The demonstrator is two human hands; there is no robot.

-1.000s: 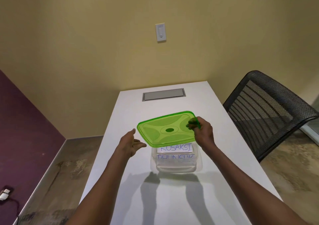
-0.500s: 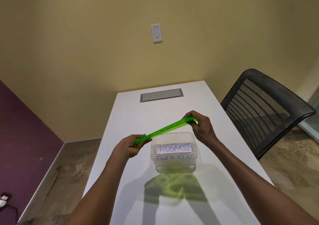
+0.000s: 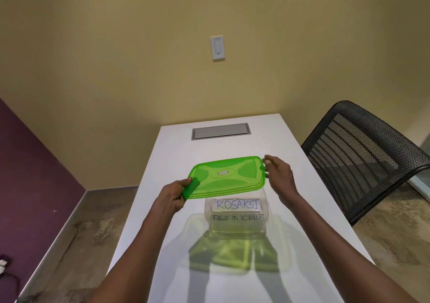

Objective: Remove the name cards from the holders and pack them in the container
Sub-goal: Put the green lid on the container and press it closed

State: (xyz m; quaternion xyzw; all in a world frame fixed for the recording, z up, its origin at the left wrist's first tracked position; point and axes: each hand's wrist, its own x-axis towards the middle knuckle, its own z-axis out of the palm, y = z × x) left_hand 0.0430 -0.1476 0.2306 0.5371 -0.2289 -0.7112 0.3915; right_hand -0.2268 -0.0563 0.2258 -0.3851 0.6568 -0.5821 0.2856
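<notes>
White table (image 3: 176, 153), green lid (image 3: 226, 177) now flat, top up, over container (image 3: 236, 212)

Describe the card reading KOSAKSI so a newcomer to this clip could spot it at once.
On the long white table, below the translucent green plastic lid held by both hands, stands a clear plastic container. The white paper name card lies inside it, uppermost, fully legible in blue capitals, unlike the half-hidden card beneath.
</notes>
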